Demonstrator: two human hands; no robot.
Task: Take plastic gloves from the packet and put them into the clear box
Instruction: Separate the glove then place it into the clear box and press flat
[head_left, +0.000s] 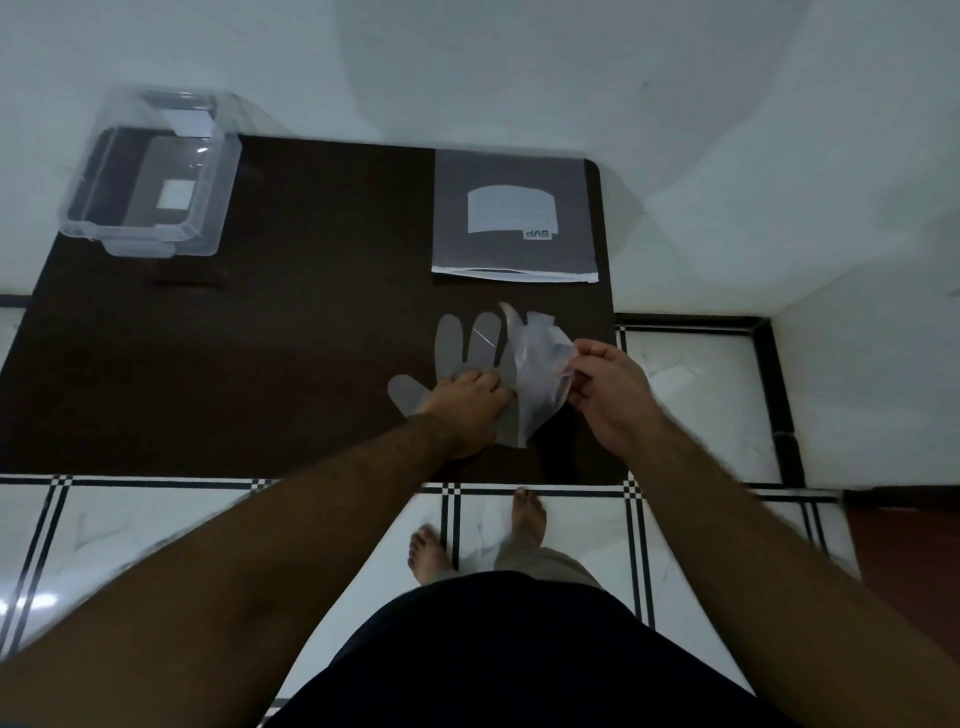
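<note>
A thin translucent plastic glove (451, 344) lies flat on the dark brown table (260, 364), fingers pointing away from me. My left hand (467, 402) presses down on its palm area. My right hand (605, 387) pinches a lifted, crumpled fold of plastic glove (537, 374) at the right side, raised off the table. I cannot tell whether it is the same glove or a second one. The grey packet (514, 218) lies flat just beyond the gloves, its open mouth facing me. The clear box (150, 182) stands at the table's far left corner, open.
The table stands against a white wall. Below its near edge is a white tiled floor with black lines, where my bare feet (431, 551) show. A black-edged white step (696, 405) lies to the right of the table.
</note>
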